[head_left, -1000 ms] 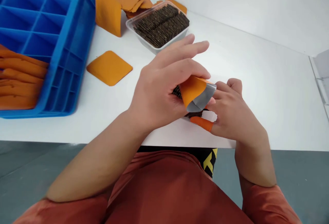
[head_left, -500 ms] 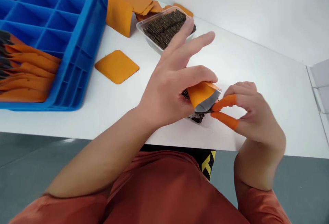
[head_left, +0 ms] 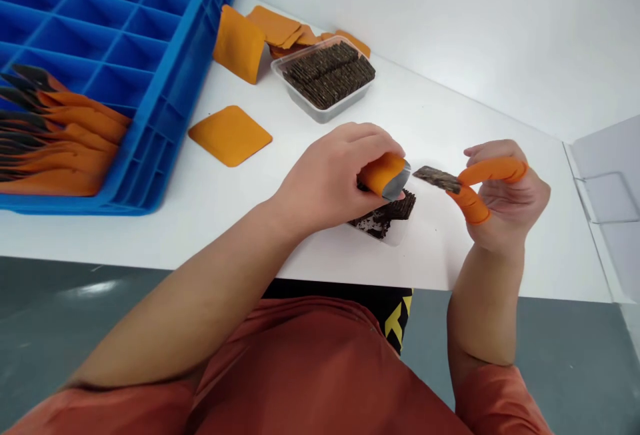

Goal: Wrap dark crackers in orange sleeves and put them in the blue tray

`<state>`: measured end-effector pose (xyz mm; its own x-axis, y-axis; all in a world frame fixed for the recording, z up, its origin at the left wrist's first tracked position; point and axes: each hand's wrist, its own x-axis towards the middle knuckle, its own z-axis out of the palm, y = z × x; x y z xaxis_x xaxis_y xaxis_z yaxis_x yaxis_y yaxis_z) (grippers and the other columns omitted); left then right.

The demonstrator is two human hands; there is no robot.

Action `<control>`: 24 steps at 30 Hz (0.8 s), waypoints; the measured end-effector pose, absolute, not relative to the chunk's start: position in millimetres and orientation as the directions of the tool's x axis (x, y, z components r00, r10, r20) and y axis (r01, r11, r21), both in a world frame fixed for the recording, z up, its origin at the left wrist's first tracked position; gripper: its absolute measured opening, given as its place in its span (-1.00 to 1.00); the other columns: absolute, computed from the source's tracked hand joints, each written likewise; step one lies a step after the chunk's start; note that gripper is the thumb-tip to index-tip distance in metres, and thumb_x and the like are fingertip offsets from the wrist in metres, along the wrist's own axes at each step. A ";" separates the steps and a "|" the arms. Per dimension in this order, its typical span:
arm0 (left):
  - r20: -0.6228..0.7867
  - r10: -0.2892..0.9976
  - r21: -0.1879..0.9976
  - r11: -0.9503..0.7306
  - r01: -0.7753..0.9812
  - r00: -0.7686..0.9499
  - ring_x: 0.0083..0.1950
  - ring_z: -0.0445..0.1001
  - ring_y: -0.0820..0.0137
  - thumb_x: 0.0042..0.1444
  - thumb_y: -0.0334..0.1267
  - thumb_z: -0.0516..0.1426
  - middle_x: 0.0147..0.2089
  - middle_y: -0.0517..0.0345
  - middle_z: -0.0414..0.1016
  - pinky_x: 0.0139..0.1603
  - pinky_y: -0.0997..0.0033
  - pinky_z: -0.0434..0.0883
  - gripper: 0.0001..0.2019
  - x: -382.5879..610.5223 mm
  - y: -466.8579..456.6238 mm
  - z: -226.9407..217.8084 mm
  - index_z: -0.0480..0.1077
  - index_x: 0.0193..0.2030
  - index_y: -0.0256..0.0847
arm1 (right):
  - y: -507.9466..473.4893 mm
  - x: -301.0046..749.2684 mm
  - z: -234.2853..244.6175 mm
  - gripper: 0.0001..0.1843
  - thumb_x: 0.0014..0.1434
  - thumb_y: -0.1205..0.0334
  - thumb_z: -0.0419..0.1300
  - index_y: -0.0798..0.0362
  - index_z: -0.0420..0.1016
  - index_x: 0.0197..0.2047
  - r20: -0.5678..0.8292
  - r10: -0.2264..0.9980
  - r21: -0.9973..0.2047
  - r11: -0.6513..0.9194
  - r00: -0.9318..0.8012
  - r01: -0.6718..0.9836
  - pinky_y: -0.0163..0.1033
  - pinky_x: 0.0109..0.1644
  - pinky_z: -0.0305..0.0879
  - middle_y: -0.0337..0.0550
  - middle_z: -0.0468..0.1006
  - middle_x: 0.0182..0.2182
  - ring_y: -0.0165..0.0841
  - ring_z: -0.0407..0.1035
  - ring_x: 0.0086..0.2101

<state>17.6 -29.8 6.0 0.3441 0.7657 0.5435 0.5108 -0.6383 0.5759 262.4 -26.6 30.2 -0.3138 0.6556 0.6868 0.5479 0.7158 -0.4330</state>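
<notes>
Wrapped round an orange pouch [head_left: 376, 172], my left hand [head_left: 337, 172] keeps its silver-lined mouth gaping toward the right. My right hand [head_left: 500, 188] wears orange finger cots on thumb and forefinger and pinches a thin dark brown flake-covered piece [head_left: 437, 179] just right of that mouth, apart from it. Below the pouch stands a clear tub [head_left: 393, 240] with more dark pieces [head_left: 404, 206], partly hidden by my left hand. Behind is a second clear tub [head_left: 324, 115], filled with rows of similar thin dark pieces [head_left: 330, 72].
A blue divided crate [head_left: 173, 122] stands at the left, with several filled orange pouches [head_left: 75, 148] in its near compartments. One flat orange pouch [head_left: 231, 135] lies on the white table [head_left: 250, 222]; others [head_left: 275, 25] are piled against the back wall. A white panel with a wire handle [head_left: 607, 198] is at right.
My right hand has moved away from the pouch's mouth, and the dark piece now shows in its pinch. My left hand's raised fingers have curled down round the pouch.
</notes>
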 end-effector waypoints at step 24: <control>0.535 0.759 0.507 -0.640 0.577 0.372 0.17 0.49 0.18 0.18 -0.16 0.25 0.19 0.01 0.54 0.12 0.21 0.50 -0.39 12.5 -37.2 8.1 0.30 0.37 -0.08 | -38.1 234.0 29.3 -0.74 0.16 0.27 0.39 -0.16 0.49 -0.11 0.801 0.359 0.039 0.767 -0.479 0.640 0.06 0.00 0.36 -0.15 0.53 -0.18 -0.18 0.37 -0.18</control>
